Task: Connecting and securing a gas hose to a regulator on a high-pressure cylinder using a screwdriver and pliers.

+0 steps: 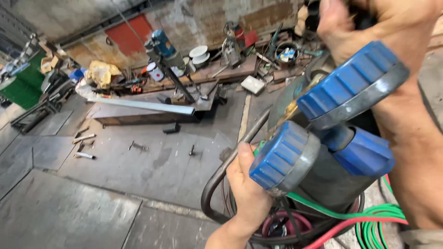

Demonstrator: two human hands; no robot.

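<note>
A gas regulator with two blue-capped round gauges, an upper gauge (353,85) and a lower gauge (284,157), fills the right side, with a blue knob (364,154) beside them. My left hand (247,186) reaches up from the bottom edge and grips the regulator just behind the lower gauge, thumb up. My right hand (369,23), at the top right, is closed over a dark knob (314,14) that is mostly hidden above the upper gauge. Green and red hoses (378,216) coil below the regulator. A curved steel tube (221,173) runs just left of my left hand.
Steel floor plates (115,184) carry small scraps and bolts. Further back a long pale bar (143,106) lies on a low plate next to a blue drill on a stand (161,48). A yellow bag (101,71), white buckets (200,53) and tools crowd the far wall. A green machine (23,87) stands at left.
</note>
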